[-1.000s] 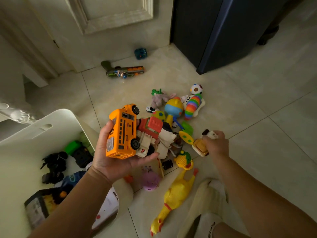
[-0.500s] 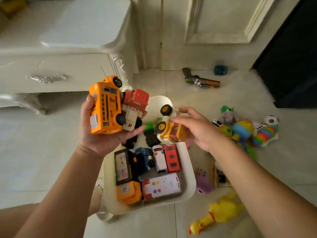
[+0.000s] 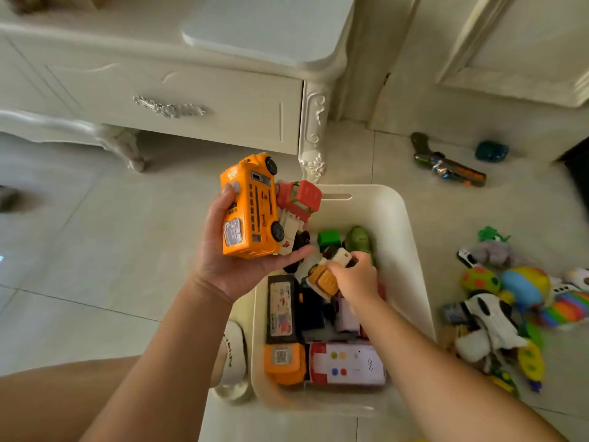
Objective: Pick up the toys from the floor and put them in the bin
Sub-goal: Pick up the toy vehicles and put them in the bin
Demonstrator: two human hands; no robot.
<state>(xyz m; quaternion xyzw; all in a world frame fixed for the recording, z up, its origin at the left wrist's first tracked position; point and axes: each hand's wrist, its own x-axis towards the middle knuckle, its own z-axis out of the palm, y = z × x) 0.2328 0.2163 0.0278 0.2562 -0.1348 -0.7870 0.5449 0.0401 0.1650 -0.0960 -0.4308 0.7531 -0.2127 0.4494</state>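
Note:
A white plastic bin [image 3: 398, 224] stands on the floor and holds several toy vehicles. My left hand [image 3: 229, 266] grips an orange toy bus [image 3: 248, 208] and a red-and-white toy truck [image 3: 296, 212] above the bin's left rim. Down inside the bin, my right hand [image 3: 357, 279] holds a small yellow-and-white toy car [image 3: 325, 279] among the toys there. A pile of toys [image 3: 510, 298] lies on the tiles to the right of the bin.
A white carved cabinet [image 3: 191, 100] stands behind the bin, its leg close to the far rim. A toy gun [image 3: 446, 164] and a small blue toy [image 3: 490, 151] lie near the door. My socked foot [image 3: 232, 355] is beside the bin's left wall.
My view has swung from the toy pile to the bin. My right hand has carried the small yellow car down into the bin. My left hand still holds the bus and truck.

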